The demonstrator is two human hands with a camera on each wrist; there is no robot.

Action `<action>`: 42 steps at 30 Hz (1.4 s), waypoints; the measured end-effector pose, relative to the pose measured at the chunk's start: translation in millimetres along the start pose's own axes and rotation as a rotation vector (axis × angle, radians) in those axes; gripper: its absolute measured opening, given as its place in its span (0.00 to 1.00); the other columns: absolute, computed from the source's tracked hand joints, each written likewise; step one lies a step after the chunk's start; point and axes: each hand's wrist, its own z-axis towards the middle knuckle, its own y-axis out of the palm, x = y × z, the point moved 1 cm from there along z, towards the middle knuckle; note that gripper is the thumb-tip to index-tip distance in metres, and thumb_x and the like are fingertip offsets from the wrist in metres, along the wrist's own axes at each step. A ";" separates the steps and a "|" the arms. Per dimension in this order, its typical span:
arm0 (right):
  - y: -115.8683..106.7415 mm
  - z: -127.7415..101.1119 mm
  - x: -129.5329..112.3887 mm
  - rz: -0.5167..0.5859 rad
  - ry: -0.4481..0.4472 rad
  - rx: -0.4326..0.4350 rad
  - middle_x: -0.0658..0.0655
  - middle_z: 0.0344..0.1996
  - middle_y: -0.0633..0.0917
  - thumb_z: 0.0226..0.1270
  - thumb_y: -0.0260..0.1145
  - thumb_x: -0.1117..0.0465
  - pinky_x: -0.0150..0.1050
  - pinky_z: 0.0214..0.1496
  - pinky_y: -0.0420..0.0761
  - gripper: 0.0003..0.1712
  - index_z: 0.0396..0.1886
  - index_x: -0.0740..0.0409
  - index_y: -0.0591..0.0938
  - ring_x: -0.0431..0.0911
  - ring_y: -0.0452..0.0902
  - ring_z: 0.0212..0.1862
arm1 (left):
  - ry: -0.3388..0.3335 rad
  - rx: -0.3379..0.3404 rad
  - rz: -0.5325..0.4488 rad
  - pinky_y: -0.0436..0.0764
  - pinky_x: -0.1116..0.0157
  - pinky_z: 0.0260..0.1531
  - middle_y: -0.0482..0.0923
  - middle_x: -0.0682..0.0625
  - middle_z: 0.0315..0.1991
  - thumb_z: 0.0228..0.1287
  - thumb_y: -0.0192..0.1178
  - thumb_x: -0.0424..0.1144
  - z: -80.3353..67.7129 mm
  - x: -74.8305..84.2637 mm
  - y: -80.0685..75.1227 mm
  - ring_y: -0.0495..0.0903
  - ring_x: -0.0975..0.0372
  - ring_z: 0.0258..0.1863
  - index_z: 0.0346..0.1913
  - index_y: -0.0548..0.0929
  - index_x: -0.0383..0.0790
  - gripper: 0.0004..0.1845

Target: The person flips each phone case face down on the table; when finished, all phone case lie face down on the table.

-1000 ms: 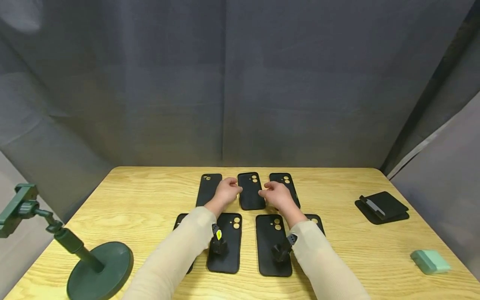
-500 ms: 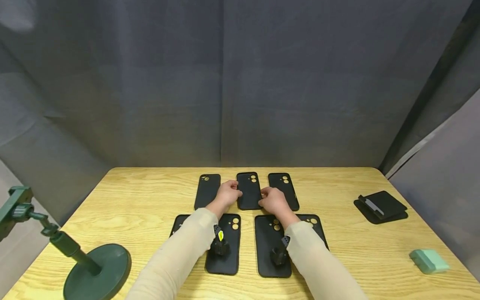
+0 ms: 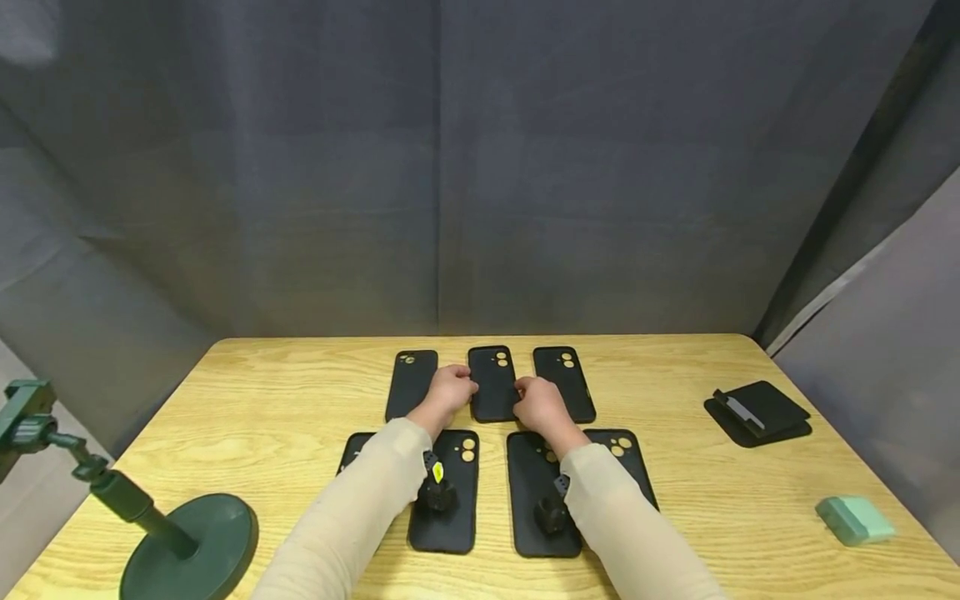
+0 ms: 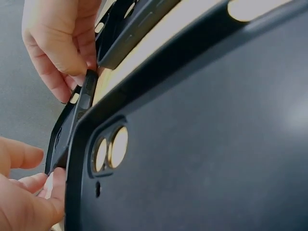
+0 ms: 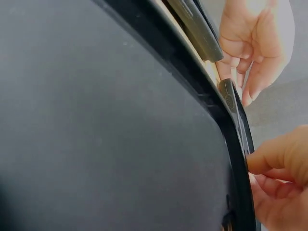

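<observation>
Two-handed: pinching the black, rounded-rectangular phone case (image 3: 492,388) by opposite long edges, in curled fingers of left hand (image 3: 447,390) and right hand (image 3: 542,405). Lying mid-far-row on the pale wood-grained counter (image 3: 285,417). Best nudged gently, pressing equally.

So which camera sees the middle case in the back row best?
The head view, because the middle case shows nearly whole. Both wrist views show only a narrow sliver of it beyond a nearer case.

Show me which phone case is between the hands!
The far row's middle case, with the left hand and right hand at opposite edges; no other case lies between them.
</observation>
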 end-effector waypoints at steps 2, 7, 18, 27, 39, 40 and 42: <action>-0.3 -0.7 0.5 0.015 0.009 -0.004 0.59 0.38 0.82 0.56 0.59 0.72 0.38 0.32 0.68 0.24 0.55 0.66 0.76 0.48 0.70 0.33 | -0.013 0.002 -0.016 0.75 0.57 0.50 0.68 0.35 0.60 0.62 0.52 0.25 -0.1 -0.7 0.5 0.74 0.48 0.52 0.62 0.68 0.28 0.24; 1.0 -1.6 1.6 0.051 0.012 -0.013 0.60 0.44 0.81 0.56 0.59 0.73 0.37 0.33 0.68 0.23 0.55 0.66 0.77 0.48 0.71 0.36 | -0.018 0.021 -0.033 0.74 0.55 0.51 0.69 0.35 0.58 0.61 0.51 0.25 -1.5 -3.3 -0.7 0.74 0.47 0.52 0.62 0.68 0.28 0.23; 4.5 -2.9 -4.3 0.057 -0.010 -0.022 0.57 0.36 0.80 0.56 0.60 0.71 0.38 0.34 0.68 0.23 0.55 0.66 0.77 0.49 0.70 0.35 | 0.020 0.102 -0.094 0.77 0.62 0.41 0.74 0.36 0.49 0.58 0.52 0.23 1.7 -8.3 -5.2 0.76 0.55 0.41 0.56 0.73 0.27 0.20; 6.2 -2.5 -6.4 0.097 -0.010 -0.056 0.52 0.19 0.71 0.57 0.60 0.70 0.38 0.31 0.65 0.23 0.55 0.66 0.76 0.46 0.66 0.25 | 0.056 0.133 -0.162 0.74 0.65 0.33 0.75 0.37 0.48 0.59 0.55 0.27 3.7 -4.2 -5.3 0.73 0.59 0.32 0.54 0.74 0.29 0.18; 8.4 0.5 -1.3 0.185 0.000 -0.072 0.53 0.26 0.76 0.55 0.60 0.71 0.37 0.34 0.68 0.20 0.51 0.66 0.79 0.47 0.70 0.32 | 0.095 0.120 -0.230 0.76 0.65 0.32 0.79 0.38 0.42 0.61 0.56 0.30 -4.5 12.2 5.6 0.79 0.49 0.37 0.54 0.73 0.30 0.18; 8.4 0.7 -1.3 0.187 0.000 -0.071 0.53 0.26 0.76 0.55 0.60 0.71 0.36 0.34 0.68 0.20 0.51 0.66 0.79 0.47 0.70 0.33 | 0.096 0.116 -0.227 0.76 0.66 0.32 0.79 0.38 0.43 0.61 0.56 0.30 -4.6 13.1 6.3 0.79 0.47 0.38 0.54 0.72 0.31 0.18; 8.1 1.0 -1.7 0.195 0.008 -0.073 0.53 0.27 0.77 0.55 0.60 0.72 0.36 0.35 0.68 0.20 0.50 0.65 0.80 0.47 0.71 0.34 | 0.097 0.108 -0.222 0.76 0.67 0.31 0.79 0.38 0.43 0.62 0.56 0.31 -5.0 14.5 7.3 0.78 0.45 0.40 0.55 0.72 0.31 0.18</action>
